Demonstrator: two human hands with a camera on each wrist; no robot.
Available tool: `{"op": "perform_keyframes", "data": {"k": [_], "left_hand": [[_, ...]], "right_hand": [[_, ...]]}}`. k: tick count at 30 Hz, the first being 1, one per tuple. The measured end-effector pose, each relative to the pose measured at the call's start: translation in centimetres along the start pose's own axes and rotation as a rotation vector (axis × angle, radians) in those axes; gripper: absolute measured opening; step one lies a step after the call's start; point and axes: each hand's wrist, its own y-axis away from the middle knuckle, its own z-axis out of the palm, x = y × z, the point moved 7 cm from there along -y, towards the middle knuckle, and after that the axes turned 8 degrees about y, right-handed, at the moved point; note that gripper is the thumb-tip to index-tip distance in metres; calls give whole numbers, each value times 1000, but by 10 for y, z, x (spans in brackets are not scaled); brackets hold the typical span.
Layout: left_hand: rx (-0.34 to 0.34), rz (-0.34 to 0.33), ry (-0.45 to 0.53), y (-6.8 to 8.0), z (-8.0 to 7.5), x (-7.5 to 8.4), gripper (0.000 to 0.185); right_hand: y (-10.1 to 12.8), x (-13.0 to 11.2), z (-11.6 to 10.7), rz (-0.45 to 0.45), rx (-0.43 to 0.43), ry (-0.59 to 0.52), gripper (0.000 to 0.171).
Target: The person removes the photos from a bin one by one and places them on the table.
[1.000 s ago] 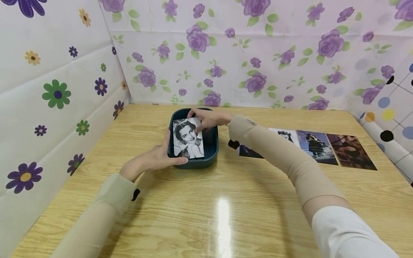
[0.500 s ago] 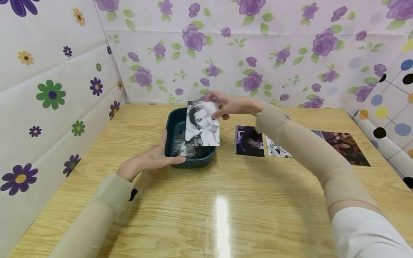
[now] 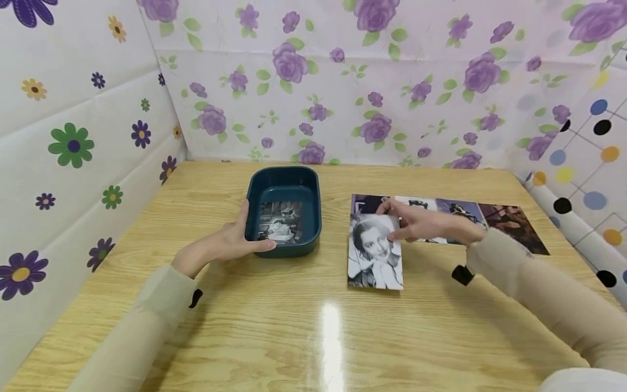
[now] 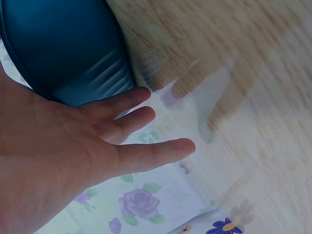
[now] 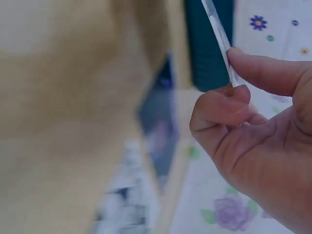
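My right hand [image 3: 423,222] pinches the edge of a black-and-white portrait photo [image 3: 374,253] between thumb and fingers, above the table right of a dark teal bin [image 3: 300,250]. The right wrist view shows the photo edge-on as a thin white strip [image 5: 219,36]. My left hand [image 3: 226,240] lies against the bin's near left corner, its thumb along the front rim. In the left wrist view, straight, spread fingers [image 4: 161,152] stand beside the bin wall [image 4: 63,48]. Inside the bin, a dark black-and-white photo [image 3: 283,222] lies flat on the floor.
A row of several photos lies along the right of the table: a dark purple one [image 3: 363,203], partly covered by the held photo, a white one [image 3: 411,202], a blue one [image 3: 465,209] and a brown one [image 3: 514,226]. Flowered cloth walls [image 3: 294,109] stand behind.
My right hand has lifted the portrait photo out of the bin and carried it right, to the front of the photo row. This uncovered the photo inside the bin. My left hand stays at the bin.
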Motion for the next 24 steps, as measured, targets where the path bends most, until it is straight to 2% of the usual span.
{"op": "perform_keyframes", "data": {"k": [2, 7, 11, 17, 24], "left_hand": [[3, 0, -2, 0, 0, -1, 130], [2, -1, -4, -1, -1, -2, 129], [-2, -6, -2, -1, 1, -2, 130], [-12, -13, 4, 0, 1, -1, 129], [-10, -15, 1, -1, 0, -2, 130]], "right_hand": [[3, 8, 11, -10, 8, 26, 46], [3, 10, 23, -110, 132, 227, 47], [2, 11, 27, -101, 214, 355, 50], [2, 12, 30, -83, 287, 429, 51], [2, 10, 32, -69, 314, 471, 50]]}}
